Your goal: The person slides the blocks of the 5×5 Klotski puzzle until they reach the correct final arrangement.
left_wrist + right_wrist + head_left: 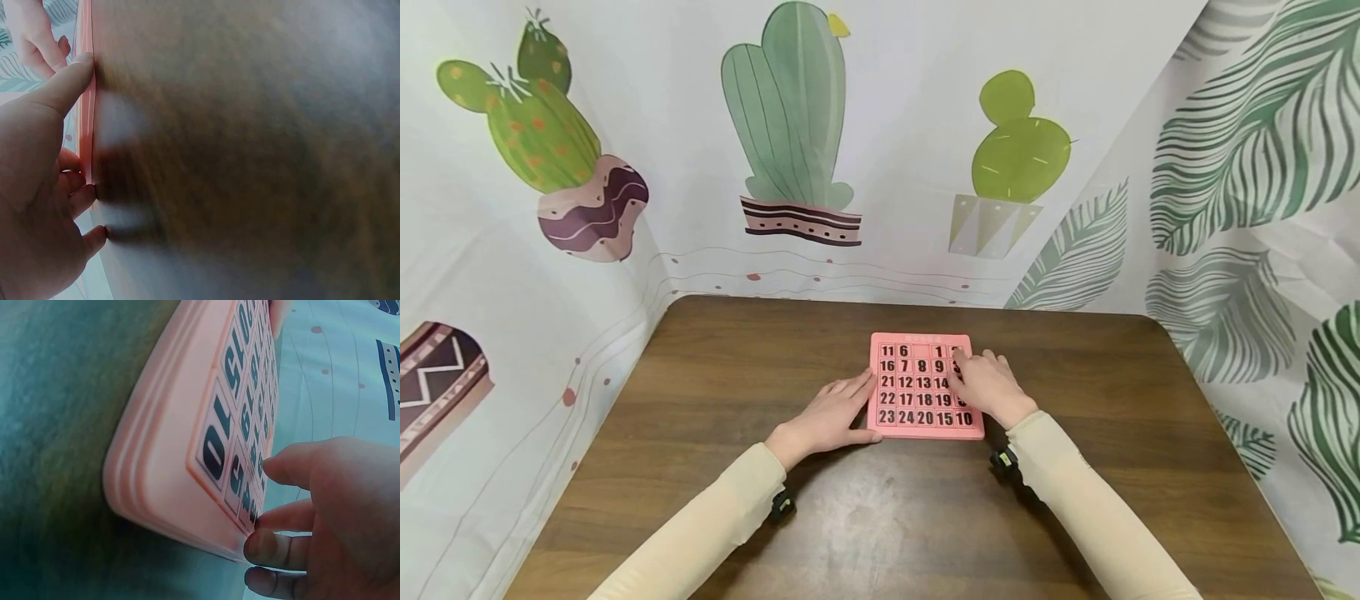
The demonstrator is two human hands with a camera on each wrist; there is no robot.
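Note:
A pink number slide puzzle (925,432) lies flat on the table, its black-numbered tiles facing up. One slot is bare in its far row, between the 6 and the 1. My left hand (827,417) rests at the puzzle's left side, fingers against the edge and thumb at the near left corner. In the left wrist view the thumb (72,81) lies along the pink side wall. On the right, my right hand (988,385) reaches over the right-hand column, fingertips at the tiles near the 2 and 3. Its other fingers (275,550) hang by the puzzle's right edge, covering some tiles.
The brown wooden table (865,517) extends around the puzzle on all sides. Behind it hangs a white cloth (910,125) printed with cacti and leaves. Each wrist carries a small black camera, such as the left one (782,505).

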